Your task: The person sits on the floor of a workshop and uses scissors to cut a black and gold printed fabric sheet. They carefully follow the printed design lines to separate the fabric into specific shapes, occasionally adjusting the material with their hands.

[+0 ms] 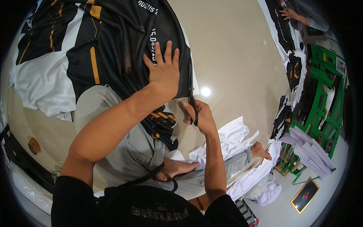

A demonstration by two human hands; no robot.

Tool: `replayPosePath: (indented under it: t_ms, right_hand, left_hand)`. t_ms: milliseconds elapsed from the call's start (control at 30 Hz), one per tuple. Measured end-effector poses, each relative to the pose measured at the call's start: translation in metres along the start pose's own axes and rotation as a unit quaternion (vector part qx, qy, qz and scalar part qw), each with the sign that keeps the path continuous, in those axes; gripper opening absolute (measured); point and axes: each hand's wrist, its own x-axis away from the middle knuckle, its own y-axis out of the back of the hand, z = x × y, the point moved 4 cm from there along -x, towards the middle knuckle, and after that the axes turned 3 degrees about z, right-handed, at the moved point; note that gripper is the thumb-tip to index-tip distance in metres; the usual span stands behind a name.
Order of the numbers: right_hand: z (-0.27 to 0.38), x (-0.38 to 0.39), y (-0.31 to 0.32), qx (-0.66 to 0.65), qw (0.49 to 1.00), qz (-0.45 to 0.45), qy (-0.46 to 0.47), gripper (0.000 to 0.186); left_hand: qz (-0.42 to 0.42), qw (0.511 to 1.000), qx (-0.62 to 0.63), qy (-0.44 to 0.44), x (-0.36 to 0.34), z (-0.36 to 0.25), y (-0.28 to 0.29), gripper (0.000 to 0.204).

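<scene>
Black printed fabric (124, 38) with white and orange parts spreads over the floor in front of me and partly over my leg. My left hand (165, 72) lies flat on it with the fingers spread, near its right edge. In my right hand (202, 117) is a pair of black scissors (193, 108), my fingers in its handles. Its blades point away from me along the fabric's right edge, where a narrow white margin (195, 81) shows beyond the black. How far the blades are apart I cannot tell.
White scraps (230, 136) lie by my bare feet on the right. Farther right are more black-and-white pieces (295, 68), a green metal machine (321, 98) and a stack of pale sheets (310, 151). Another person's hand (289, 13) rests on fabric at the far right. A round brown object (34, 146) sits at left.
</scene>
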Motion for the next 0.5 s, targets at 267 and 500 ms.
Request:
replayPosePath:
  t_ms: [267, 500]
  right_hand:
    - [0.009, -0.001, 0.001, -0.026, 1.0, 0.014, 0.008, 0.046]
    - [0.016, -0.007, 0.001, 0.017, 1.0, 0.003, 0.001, 0.039]
  left_hand:
    - [-0.006, 1.0, 0.002, 0.005, -0.001, 0.0, -0.002, 0.146]
    - [0.001, 1.0, 0.0, 0.004, -0.002, -0.002, -0.001, 0.144]
